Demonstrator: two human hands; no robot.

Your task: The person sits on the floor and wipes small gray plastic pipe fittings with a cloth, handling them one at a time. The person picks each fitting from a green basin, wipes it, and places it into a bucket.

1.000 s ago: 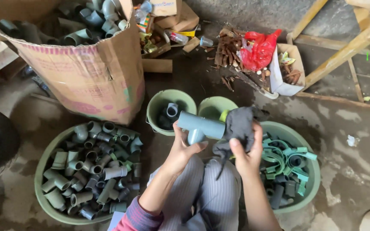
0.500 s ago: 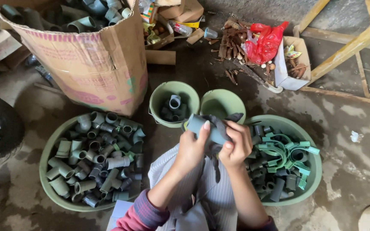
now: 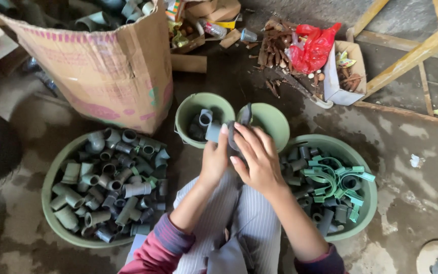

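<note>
My left hand (image 3: 214, 158) grips a grey plastic pipe fitting (image 3: 213, 132) over my lap, just in front of two small green buckets. My right hand (image 3: 255, 158) presses a dark grey cloth (image 3: 243, 117) around the fitting, covering most of it. The left small bucket (image 3: 188, 104) holds a few grey fittings; the right small bucket (image 3: 280, 122) looks almost bare inside.
A big green basin (image 3: 46, 187) at my left is full of grey pipe fittings. Another basin (image 3: 368, 195) at my right holds grey fittings and green clamps. A large cardboard box (image 3: 107, 71) of fittings stands behind. A red bag (image 3: 313, 48), scraps and wooden beams (image 3: 411, 56) lie farther back.
Both hands have drawn together and closer to my body. The cloth, first hanging loose from my right hand beside the fitting, is now wrapped over it.
</note>
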